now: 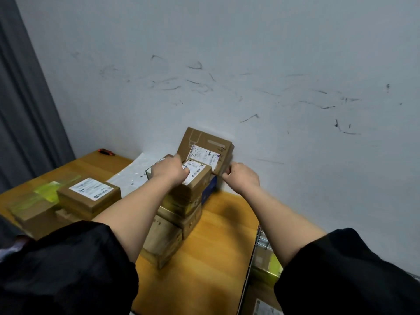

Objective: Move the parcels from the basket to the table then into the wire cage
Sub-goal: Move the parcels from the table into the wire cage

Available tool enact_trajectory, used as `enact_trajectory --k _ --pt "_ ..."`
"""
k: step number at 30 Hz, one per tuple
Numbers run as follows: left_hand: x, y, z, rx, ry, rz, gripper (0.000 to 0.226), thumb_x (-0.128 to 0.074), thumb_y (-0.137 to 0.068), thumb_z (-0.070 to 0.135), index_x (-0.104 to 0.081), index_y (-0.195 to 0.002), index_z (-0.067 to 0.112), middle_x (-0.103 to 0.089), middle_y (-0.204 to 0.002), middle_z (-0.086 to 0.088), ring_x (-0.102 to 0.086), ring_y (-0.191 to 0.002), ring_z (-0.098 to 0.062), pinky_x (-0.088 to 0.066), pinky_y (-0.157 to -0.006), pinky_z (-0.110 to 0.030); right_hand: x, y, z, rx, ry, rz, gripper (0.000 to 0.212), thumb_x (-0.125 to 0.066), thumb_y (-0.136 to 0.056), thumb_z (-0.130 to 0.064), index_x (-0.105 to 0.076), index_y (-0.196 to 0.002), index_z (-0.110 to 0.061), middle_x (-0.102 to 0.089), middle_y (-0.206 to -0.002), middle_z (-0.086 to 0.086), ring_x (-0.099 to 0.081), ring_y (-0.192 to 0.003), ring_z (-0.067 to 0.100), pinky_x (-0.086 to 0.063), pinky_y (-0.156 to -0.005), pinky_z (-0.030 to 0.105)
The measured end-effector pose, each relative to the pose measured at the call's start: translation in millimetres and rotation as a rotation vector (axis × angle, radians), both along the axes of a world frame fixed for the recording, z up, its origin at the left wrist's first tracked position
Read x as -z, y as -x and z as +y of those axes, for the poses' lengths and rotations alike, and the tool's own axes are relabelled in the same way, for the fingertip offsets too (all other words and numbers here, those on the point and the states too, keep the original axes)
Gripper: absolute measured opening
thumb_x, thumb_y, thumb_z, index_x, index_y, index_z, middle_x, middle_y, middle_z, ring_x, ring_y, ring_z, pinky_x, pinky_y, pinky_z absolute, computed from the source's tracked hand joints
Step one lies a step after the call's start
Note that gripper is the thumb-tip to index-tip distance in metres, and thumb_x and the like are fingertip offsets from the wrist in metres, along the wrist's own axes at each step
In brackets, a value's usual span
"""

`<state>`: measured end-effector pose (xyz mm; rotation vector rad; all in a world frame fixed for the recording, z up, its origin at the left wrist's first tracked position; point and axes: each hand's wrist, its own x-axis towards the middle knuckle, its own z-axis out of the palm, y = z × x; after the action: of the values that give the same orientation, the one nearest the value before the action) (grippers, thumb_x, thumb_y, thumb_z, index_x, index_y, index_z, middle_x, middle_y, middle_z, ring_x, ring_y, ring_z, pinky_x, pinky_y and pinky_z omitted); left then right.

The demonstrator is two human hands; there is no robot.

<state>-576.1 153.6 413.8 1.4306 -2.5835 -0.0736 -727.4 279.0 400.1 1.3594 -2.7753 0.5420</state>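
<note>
wooden table (216, 235) | left hand (169, 170) grips small box (196, 178) | right hand (241, 179) grips tilted box (204, 148), fingers hidden

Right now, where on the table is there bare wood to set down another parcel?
Bare wood lies on the table between the centre stack of boxes and the right edge by the wire cage, running to the near edge. The far left corner by the orange tool is also bare. The left side is crowded with labelled boxes.
</note>
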Motion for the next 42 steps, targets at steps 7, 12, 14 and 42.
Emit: enact_trajectory --k 7,12,14,42 --pt "-12.3 31.7 -33.1 0.012 -0.008 0.057 0.058 -0.045 -0.092 0.048 -0.039 -0.138 0.013 -0.047 -0.136 -0.012 -0.050 -0.120 -0.032 -0.045 -0.094 -0.043 0.7 31.5 -28.7 0.078 0.053 -0.139 0.040 -0.049 -0.092 -0.038 -0.049 -0.126 -0.017 -0.060 -0.122 0.007 -0.059 -0.108 0.029 -0.047 -0.080 0.035" --pt "-13.4 61.3 -81.0 0.041 -0.098 0.094 0.065 -0.044 -0.093 0.051 -0.033 -0.144 0.012 -0.039 -0.144 -0.015 -0.044 -0.127 -0.034 -0.039 -0.100 -0.044 9.8 59.2 -67.0 0.143 0.078 -0.294 0.060 -0.050 -0.093 -0.046 -0.035 -0.141 -0.014 -0.046 -0.140 0.011 -0.051 -0.123 0.033 -0.045 -0.097 0.042" --pt "-6.5 76.3 -104.3 0.058 -0.157 0.097 0.068 -0.044 -0.093 0.052 -0.029 -0.145 0.010 -0.036 -0.146 -0.016 -0.041 -0.130 -0.034 -0.036 -0.102 -0.044 18.4 69.4 -85.6 0.192 0.097 -0.371 0.066 -0.050 -0.094 -0.048 -0.030 -0.145 -0.012 -0.040 -0.144 0.013 -0.048 -0.126 0.035 -0.043 -0.100 0.044" --pt "6.0 142.6 -209.9 0.144 -0.627 0.717 0.055 -0.048 -0.094 0.049 -0.036 -0.132 0.011 -0.056 -0.128 -0.006 -0.056 -0.109 -0.026 -0.044 -0.087 -0.033 24.9 107.5 -179.8 0.343 0.788 -0.564 0.071 -0.057 -0.090 -0.050 -0.026 -0.148 -0.021 -0.042 -0.146 0.003 -0.047 -0.129 0.021 -0.038 -0.108 0.039"
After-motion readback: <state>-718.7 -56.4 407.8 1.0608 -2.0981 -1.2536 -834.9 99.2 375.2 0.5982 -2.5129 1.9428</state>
